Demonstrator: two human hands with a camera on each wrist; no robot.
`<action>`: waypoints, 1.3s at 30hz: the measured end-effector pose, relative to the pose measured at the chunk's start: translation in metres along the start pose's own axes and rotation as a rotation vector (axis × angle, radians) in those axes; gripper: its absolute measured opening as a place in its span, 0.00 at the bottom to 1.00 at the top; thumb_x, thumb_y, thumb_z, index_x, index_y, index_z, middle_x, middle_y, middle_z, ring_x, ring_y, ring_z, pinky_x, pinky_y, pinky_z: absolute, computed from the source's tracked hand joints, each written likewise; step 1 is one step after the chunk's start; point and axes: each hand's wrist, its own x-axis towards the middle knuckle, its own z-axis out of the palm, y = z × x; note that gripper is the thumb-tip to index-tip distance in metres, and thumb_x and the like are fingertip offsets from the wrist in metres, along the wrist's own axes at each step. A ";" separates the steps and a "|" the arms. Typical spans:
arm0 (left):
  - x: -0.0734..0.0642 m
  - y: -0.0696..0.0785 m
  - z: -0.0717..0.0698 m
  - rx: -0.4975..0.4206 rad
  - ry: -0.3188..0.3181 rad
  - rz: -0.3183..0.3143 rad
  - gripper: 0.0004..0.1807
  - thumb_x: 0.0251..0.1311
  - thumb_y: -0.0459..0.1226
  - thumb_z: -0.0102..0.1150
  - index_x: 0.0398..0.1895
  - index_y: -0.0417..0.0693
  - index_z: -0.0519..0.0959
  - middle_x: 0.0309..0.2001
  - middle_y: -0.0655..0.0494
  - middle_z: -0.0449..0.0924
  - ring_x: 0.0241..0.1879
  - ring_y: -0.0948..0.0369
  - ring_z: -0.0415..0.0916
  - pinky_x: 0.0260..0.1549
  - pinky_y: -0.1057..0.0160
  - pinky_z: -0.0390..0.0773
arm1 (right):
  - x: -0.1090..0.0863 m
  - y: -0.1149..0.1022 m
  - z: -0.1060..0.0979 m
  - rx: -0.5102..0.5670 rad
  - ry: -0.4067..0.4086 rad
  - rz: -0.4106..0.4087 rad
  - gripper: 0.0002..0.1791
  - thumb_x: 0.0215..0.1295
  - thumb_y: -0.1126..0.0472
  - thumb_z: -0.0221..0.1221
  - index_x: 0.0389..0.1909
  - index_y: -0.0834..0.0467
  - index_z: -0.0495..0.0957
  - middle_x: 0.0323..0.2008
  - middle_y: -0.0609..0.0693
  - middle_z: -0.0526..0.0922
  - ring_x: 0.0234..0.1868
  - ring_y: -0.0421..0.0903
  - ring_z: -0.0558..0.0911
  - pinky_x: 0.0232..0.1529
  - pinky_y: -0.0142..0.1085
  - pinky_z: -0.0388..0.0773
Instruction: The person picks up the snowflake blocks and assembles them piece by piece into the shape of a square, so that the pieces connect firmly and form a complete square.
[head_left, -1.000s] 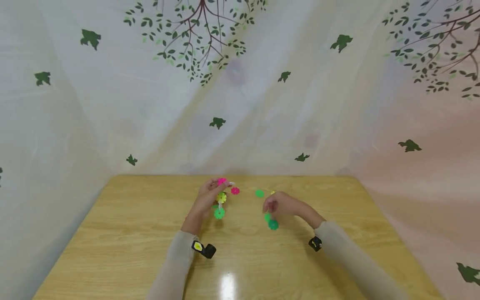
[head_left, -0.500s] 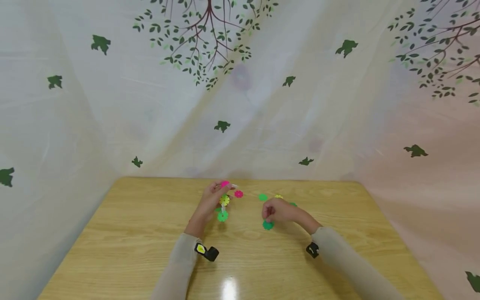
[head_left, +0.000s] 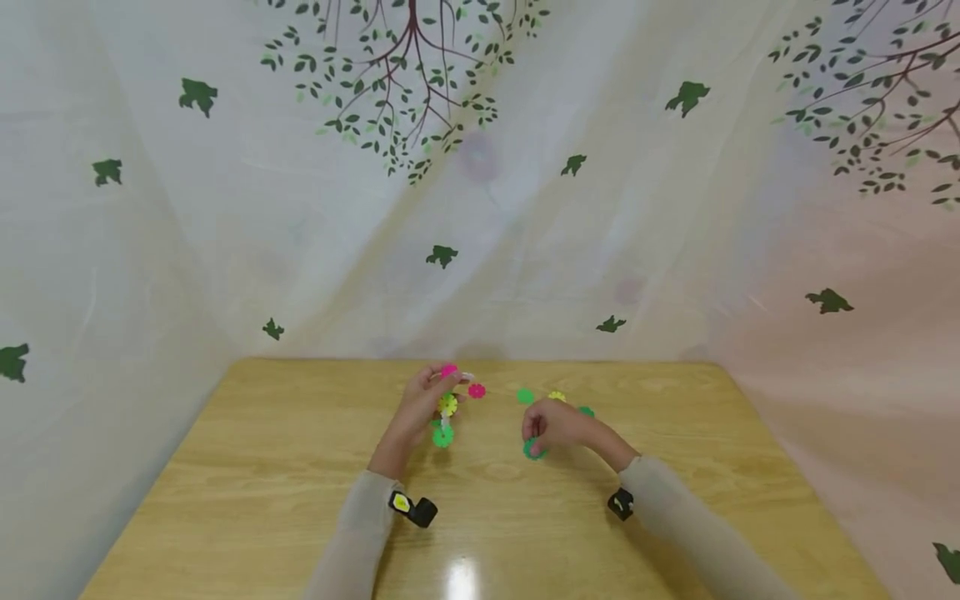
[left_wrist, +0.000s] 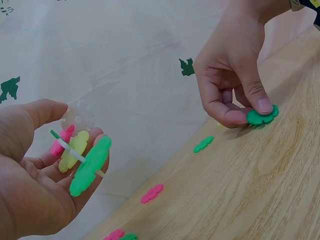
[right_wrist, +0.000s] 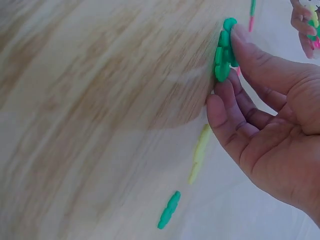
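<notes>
**Bimanual Handling: Status by View**

Head view. The left hand [head_left: 415,412] was positioned left of centre over the far part of the table [head_left: 285,500], its fingers curled and clamped on a disc assembly [head_left: 447,406]. Pink, yellow, green and white parts were visible in the disc assembly, the green part nearest. The right hand [head_left: 562,423] was located to the right, thumb and fingers clamped on a dark green piece [head_left: 533,450]; contact between this piece and the table could not be told. A loose pink disc [head_left: 477,390] lay just right of the disc assembly. A light green disc [head_left: 525,396], a yellow disc [head_left: 557,397] and a far-right green disc [head_left: 587,412] lay beyond the right hand. A printed cloth [head_left: 517,217] hung behind the far edge.

Left wrist view. The left thumb rested against a translucent disc [left_wrist: 80,115]. Pink, yellow and green flower-shaped parts stood in a row, linked by a narrow white part [left_wrist: 75,153]. The right thumb pressed the face of the dark green piece. A second pink disc [left_wrist: 114,235] and another green disc [left_wrist: 129,237] were partly cut off at the border.

Right wrist view. The dark green piece was pinched at the fingertips; its lobes overlapped, and whether it comprised one disc or two could not be told.
</notes>
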 end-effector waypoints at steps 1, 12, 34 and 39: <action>-0.001 0.000 0.000 0.003 -0.001 -0.002 0.22 0.75 0.40 0.56 0.65 0.40 0.66 0.50 0.53 0.86 0.34 0.64 0.85 0.25 0.69 0.80 | 0.001 0.000 0.001 -0.002 0.003 -0.004 0.09 0.54 0.72 0.73 0.31 0.65 0.81 0.30 0.51 0.84 0.30 0.38 0.78 0.34 0.28 0.78; -0.001 -0.002 0.003 0.047 0.003 -0.005 0.23 0.73 0.42 0.59 0.63 0.40 0.67 0.51 0.55 0.82 0.38 0.60 0.86 0.26 0.68 0.80 | 0.010 0.000 -0.002 0.002 0.120 -0.039 0.09 0.56 0.71 0.72 0.30 0.66 0.79 0.31 0.55 0.85 0.33 0.38 0.79 0.39 0.29 0.79; -0.001 -0.005 0.008 0.002 0.017 -0.005 0.25 0.72 0.41 0.60 0.65 0.40 0.66 0.46 0.56 0.81 0.34 0.62 0.83 0.36 0.58 0.88 | 0.052 -0.043 0.018 0.589 0.592 -0.079 0.12 0.68 0.68 0.64 0.47 0.72 0.81 0.33 0.55 0.88 0.30 0.43 0.87 0.37 0.38 0.88; -0.001 -0.005 0.008 0.013 0.023 0.002 0.26 0.72 0.41 0.61 0.66 0.41 0.66 0.47 0.55 0.80 0.36 0.59 0.84 0.35 0.58 0.88 | 0.052 -0.043 0.018 0.621 0.591 -0.088 0.13 0.69 0.68 0.64 0.47 0.74 0.80 0.35 0.56 0.88 0.29 0.40 0.86 0.35 0.34 0.87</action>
